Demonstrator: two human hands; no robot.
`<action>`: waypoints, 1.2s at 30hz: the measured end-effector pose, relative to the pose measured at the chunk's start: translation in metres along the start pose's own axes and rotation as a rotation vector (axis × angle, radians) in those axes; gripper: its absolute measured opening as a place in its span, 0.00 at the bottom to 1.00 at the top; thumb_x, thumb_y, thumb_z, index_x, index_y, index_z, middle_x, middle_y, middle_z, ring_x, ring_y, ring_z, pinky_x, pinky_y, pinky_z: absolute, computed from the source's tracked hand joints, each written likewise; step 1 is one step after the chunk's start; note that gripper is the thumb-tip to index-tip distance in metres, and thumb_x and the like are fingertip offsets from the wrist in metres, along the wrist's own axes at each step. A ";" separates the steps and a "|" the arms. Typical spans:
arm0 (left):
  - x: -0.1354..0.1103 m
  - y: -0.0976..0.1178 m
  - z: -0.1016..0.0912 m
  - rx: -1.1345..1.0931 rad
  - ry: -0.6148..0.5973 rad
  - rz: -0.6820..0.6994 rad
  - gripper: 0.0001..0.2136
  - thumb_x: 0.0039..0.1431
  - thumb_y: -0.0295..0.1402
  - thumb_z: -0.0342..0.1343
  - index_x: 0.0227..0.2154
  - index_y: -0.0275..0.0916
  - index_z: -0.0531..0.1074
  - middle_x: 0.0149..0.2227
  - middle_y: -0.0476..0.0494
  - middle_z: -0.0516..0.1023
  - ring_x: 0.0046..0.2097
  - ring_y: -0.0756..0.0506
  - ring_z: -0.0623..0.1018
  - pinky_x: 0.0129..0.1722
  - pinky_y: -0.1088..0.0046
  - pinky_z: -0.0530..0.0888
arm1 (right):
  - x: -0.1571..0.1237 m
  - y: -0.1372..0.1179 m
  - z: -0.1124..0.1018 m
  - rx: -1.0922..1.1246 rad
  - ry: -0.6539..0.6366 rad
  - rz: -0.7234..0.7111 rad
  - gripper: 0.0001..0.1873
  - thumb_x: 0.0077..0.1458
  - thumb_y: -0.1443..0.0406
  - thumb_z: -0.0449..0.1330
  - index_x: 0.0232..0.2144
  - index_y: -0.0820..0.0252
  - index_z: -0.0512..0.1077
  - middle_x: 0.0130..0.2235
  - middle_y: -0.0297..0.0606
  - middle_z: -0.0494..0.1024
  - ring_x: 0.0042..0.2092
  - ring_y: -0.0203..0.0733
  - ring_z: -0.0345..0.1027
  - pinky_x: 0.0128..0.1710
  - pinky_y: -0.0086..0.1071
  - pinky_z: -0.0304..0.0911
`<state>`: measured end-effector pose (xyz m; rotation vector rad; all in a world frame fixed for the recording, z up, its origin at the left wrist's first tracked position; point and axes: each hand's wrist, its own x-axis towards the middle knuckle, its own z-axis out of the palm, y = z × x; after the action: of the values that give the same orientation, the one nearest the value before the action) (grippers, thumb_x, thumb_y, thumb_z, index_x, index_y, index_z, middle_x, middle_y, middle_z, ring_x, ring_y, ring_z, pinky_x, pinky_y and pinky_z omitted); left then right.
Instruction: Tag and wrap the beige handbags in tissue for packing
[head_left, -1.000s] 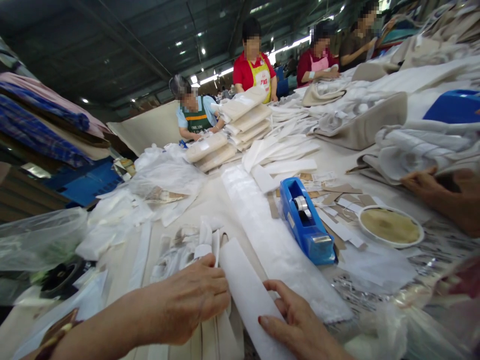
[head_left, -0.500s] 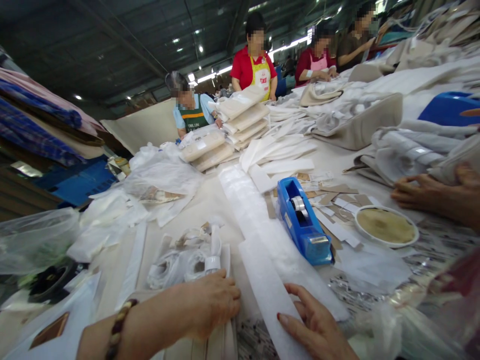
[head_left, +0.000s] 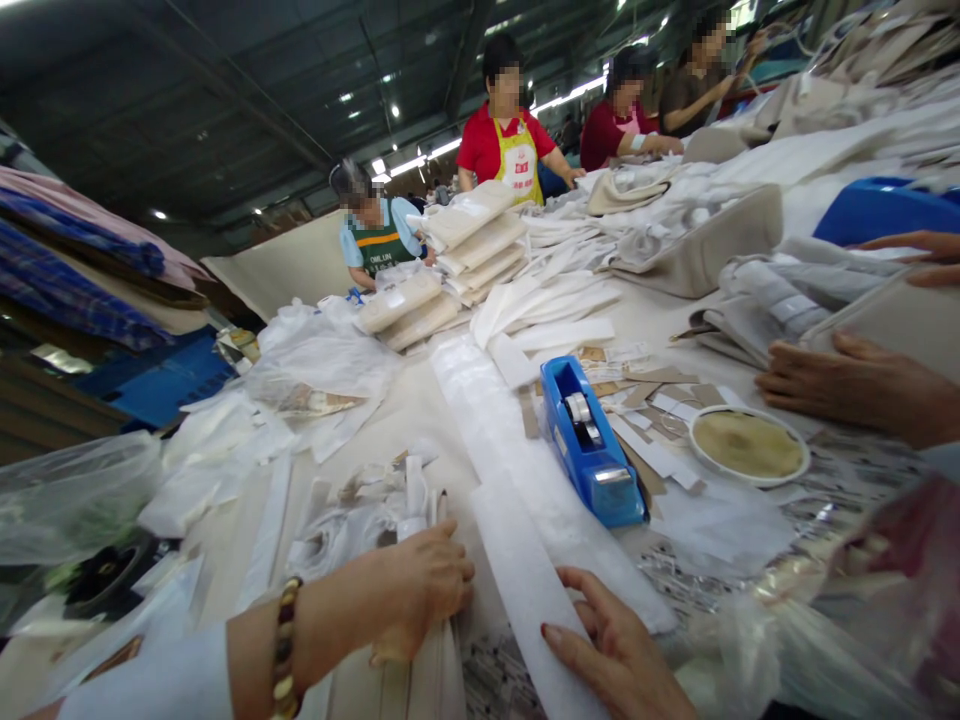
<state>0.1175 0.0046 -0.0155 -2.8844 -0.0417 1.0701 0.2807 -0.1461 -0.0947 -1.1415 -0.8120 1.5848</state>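
My left hand, with a beaded bracelet at the wrist, is closed at the right edge of a flat beige bag. White-wrapped handles lie on that bag just beyond the hand, and the forearm covers part of it. My right hand pinches the near end of a white foam strip between thumb and fingers. Under this strip runs another long white foam sheet. To its right stands a blue tape dispenser.
A round tub of yellowish paste sits among cardboard tags on the right. A co-worker's hands rest on a beige bag there. Stacked bags and clear plastic lie farther back. Several people stand across the table.
My left hand has shifted slightly, and more of its sleeve shows. The right hand keeps its pinch on the strip. The co-worker's second hand has come into view at right.
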 end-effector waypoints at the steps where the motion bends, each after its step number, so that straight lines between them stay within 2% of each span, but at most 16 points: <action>1: 0.000 0.000 -0.005 0.020 -0.038 0.010 0.27 0.08 0.32 0.73 0.20 0.38 0.68 0.27 0.51 0.74 0.29 0.47 0.69 0.51 0.59 0.65 | 0.000 0.000 0.000 -0.023 0.004 -0.002 0.28 0.49 0.47 0.57 0.46 0.57 0.64 0.33 0.38 0.77 0.32 0.42 0.71 0.32 0.34 0.64; 3: -0.002 0.002 -0.016 0.040 -0.062 0.026 0.28 0.08 0.34 0.74 0.22 0.38 0.69 0.28 0.50 0.74 0.29 0.46 0.69 0.47 0.61 0.68 | 0.000 0.001 0.000 -0.055 0.026 -0.010 0.27 0.49 0.48 0.56 0.46 0.57 0.64 0.32 0.37 0.76 0.32 0.42 0.70 0.32 0.33 0.63; 6: -0.011 0.005 -0.028 0.051 -0.035 0.040 0.29 0.09 0.35 0.74 0.24 0.38 0.70 0.28 0.48 0.75 0.30 0.45 0.70 0.44 0.64 0.68 | 0.002 0.003 0.002 -0.090 0.018 -0.032 0.25 0.50 0.50 0.56 0.45 0.57 0.64 0.31 0.36 0.76 0.32 0.42 0.69 0.32 0.33 0.62; 11: -0.034 0.007 -0.037 0.015 0.018 0.021 0.16 0.31 0.31 0.70 0.24 0.37 0.70 0.28 0.47 0.74 0.33 0.45 0.71 0.46 0.65 0.65 | 0.003 0.005 0.006 -0.191 -0.065 -0.042 0.22 0.49 0.53 0.57 0.44 0.57 0.65 0.29 0.33 0.74 0.30 0.39 0.66 0.30 0.30 0.59; 13: -0.042 0.007 -0.041 -0.018 0.038 0.018 0.13 0.35 0.29 0.67 0.26 0.37 0.70 0.30 0.48 0.74 0.35 0.45 0.71 0.47 0.66 0.64 | 0.004 0.005 0.010 -0.240 -0.075 -0.035 0.21 0.49 0.54 0.57 0.44 0.57 0.65 0.28 0.32 0.72 0.29 0.38 0.64 0.29 0.29 0.57; 18: -0.050 0.013 -0.064 -0.036 0.031 0.011 0.13 0.37 0.28 0.65 0.28 0.36 0.69 0.31 0.47 0.74 0.35 0.46 0.70 0.44 0.66 0.64 | 0.011 0.001 0.028 -0.310 -0.064 -0.034 0.20 0.46 0.58 0.58 0.42 0.58 0.65 0.25 0.30 0.71 0.27 0.37 0.62 0.28 0.29 0.56; 22: -0.040 0.025 -0.079 -0.001 -0.015 0.143 0.12 0.37 0.31 0.65 0.27 0.36 0.69 0.28 0.46 0.73 0.32 0.46 0.68 0.40 0.66 0.65 | 0.024 -0.003 0.039 -0.281 0.014 -0.084 0.16 0.48 0.61 0.56 0.40 0.59 0.65 0.27 0.31 0.72 0.30 0.39 0.65 0.30 0.30 0.58; 26: -0.024 0.027 -0.068 0.040 -0.004 0.184 0.11 0.39 0.33 0.65 0.26 0.36 0.70 0.24 0.47 0.72 0.29 0.47 0.67 0.37 0.68 0.66 | 0.037 -0.004 0.035 -0.366 0.047 -0.081 0.08 0.47 0.67 0.55 0.34 0.60 0.65 0.33 0.35 0.74 0.36 0.40 0.67 0.34 0.31 0.59; 28: -0.020 0.023 -0.059 -0.001 0.014 0.164 0.14 0.36 0.33 0.67 0.27 0.36 0.71 0.26 0.47 0.74 0.31 0.46 0.69 0.38 0.69 0.66 | 0.041 -0.007 0.033 -0.504 0.019 -0.059 0.07 0.47 0.68 0.55 0.33 0.61 0.65 0.36 0.38 0.75 0.38 0.41 0.67 0.36 0.32 0.59; 30: -0.025 0.017 -0.051 -0.073 0.048 0.119 0.17 0.36 0.32 0.68 0.32 0.36 0.71 0.31 0.46 0.76 0.35 0.45 0.71 0.41 0.68 0.67 | 0.041 -0.014 0.032 -0.671 -0.037 -0.065 0.07 0.52 0.68 0.53 0.35 0.62 0.66 0.38 0.42 0.75 0.40 0.43 0.67 0.38 0.33 0.58; 33: -0.055 0.011 -0.032 -0.170 0.198 0.007 0.26 0.43 0.32 0.64 0.48 0.39 0.67 0.46 0.40 0.75 0.49 0.39 0.71 0.53 0.60 0.62 | 0.037 -0.027 0.032 -0.910 -0.147 -0.091 0.12 0.60 0.66 0.45 0.40 0.64 0.67 0.39 0.47 0.75 0.41 0.45 0.69 0.40 0.34 0.59; 35: -0.087 0.012 -0.005 -0.180 0.344 -0.162 0.35 0.48 0.33 0.61 0.59 0.43 0.55 0.58 0.38 0.64 0.60 0.35 0.62 0.59 0.52 0.54 | 0.032 -0.033 0.029 -1.020 -0.187 -0.107 0.15 0.61 0.68 0.43 0.43 0.66 0.67 0.39 0.49 0.75 0.42 0.47 0.69 0.41 0.35 0.59; 36: -0.105 0.014 0.013 -0.173 0.415 -0.300 0.38 0.49 0.32 0.60 0.61 0.47 0.49 0.62 0.38 0.59 0.62 0.33 0.58 0.60 0.50 0.52 | 0.029 -0.034 0.026 -1.054 -0.194 -0.121 0.16 0.60 0.70 0.42 0.45 0.67 0.66 0.40 0.49 0.75 0.42 0.47 0.69 0.42 0.36 0.60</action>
<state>0.0299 -0.0135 0.0418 -3.0524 -0.5475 0.4288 0.2653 -0.1079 -0.0632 -1.6010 -1.9285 1.1440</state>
